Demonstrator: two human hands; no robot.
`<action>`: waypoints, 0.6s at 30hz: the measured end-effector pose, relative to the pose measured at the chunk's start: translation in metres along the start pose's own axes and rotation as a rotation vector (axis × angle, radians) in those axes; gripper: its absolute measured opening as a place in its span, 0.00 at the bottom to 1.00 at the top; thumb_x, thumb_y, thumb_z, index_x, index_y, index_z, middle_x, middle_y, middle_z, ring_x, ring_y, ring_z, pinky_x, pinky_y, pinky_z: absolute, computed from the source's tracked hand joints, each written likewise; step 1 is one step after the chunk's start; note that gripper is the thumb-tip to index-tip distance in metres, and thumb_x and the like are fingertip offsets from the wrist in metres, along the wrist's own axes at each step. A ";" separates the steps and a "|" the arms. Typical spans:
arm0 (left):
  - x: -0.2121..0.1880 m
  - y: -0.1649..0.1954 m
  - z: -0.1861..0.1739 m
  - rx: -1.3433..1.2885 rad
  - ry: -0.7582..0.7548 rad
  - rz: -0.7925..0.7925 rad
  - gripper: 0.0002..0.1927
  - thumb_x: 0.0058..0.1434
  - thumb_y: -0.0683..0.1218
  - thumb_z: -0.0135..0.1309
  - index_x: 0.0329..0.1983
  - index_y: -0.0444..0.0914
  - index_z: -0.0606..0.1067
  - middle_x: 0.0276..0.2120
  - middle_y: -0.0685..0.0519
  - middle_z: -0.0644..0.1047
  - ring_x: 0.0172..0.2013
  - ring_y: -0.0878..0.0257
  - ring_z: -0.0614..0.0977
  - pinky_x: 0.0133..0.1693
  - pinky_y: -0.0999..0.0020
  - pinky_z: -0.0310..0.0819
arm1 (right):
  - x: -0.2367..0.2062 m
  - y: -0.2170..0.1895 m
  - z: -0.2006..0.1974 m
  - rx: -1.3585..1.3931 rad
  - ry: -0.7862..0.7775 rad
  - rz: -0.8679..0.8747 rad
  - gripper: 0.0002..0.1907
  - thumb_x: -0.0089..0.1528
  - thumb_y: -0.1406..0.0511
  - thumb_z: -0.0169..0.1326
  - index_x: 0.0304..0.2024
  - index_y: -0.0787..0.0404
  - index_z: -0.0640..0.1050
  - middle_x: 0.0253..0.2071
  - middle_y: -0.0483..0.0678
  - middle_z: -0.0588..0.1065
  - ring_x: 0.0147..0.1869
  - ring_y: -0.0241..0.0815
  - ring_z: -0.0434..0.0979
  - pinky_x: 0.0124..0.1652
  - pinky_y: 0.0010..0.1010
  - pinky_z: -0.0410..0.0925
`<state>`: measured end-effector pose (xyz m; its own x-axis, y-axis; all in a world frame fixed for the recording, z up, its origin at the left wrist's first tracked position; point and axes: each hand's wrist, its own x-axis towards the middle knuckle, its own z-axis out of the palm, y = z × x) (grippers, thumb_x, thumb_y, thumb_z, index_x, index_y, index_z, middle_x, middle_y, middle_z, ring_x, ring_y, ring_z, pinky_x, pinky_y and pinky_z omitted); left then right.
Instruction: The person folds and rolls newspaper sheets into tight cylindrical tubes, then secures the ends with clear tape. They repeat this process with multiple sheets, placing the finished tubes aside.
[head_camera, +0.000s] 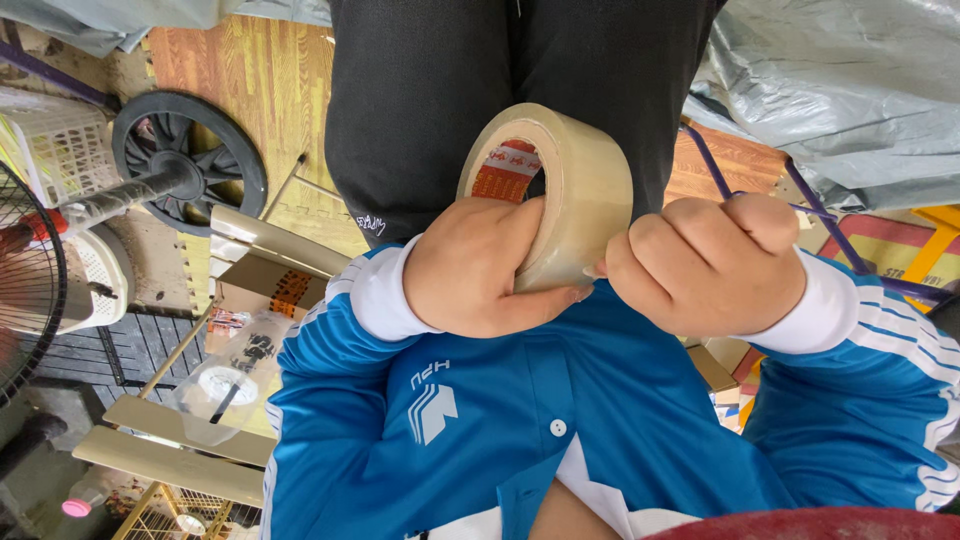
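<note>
Though hands (600, 265) grip, tape roll (560, 190) end unclear

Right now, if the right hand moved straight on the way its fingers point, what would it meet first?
The right hand curls toward the tape roll, and its fingertips already seem to touch the roll's edge. So the roll comes first; depth is hard to judge.

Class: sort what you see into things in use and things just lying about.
In use: tape roll, left hand gripping it, right hand at its edge.
Lying about: cardboard box, plastic cup, fan base, white basket.
</note>
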<state>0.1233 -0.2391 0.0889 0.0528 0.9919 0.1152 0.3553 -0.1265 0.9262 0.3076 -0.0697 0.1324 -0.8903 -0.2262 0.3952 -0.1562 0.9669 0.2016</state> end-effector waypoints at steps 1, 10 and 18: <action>0.000 0.000 0.001 -0.010 -0.004 -0.014 0.28 0.61 0.52 0.65 0.55 0.31 0.70 0.33 0.45 0.80 0.30 0.50 0.83 0.33 0.60 0.76 | -0.001 -0.001 0.000 0.001 -0.006 -0.005 0.07 0.58 0.59 0.60 0.32 0.52 0.77 0.30 0.39 0.71 0.35 0.35 0.69 0.43 0.33 0.52; 0.003 -0.002 0.002 -0.027 -0.114 -0.120 0.27 0.59 0.53 0.65 0.53 0.33 0.71 0.34 0.45 0.82 0.28 0.50 0.84 0.32 0.60 0.78 | -0.008 0.001 0.002 0.156 -0.102 -0.060 0.05 0.57 0.63 0.61 0.32 0.56 0.78 0.32 0.42 0.73 0.37 0.38 0.72 0.44 0.33 0.55; 0.004 -0.017 0.003 -0.056 -0.187 -0.104 0.27 0.61 0.55 0.62 0.56 0.35 0.71 0.36 0.44 0.82 0.33 0.48 0.85 0.37 0.59 0.79 | -0.013 0.016 0.010 0.254 -0.183 -0.141 0.05 0.56 0.67 0.62 0.31 0.55 0.77 0.31 0.43 0.73 0.38 0.40 0.73 0.44 0.35 0.57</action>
<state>0.1200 -0.2329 0.0730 0.1924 0.9802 -0.0461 0.3154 -0.0173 0.9488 0.3129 -0.0503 0.1215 -0.9106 -0.3572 0.2078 -0.3643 0.9313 0.0047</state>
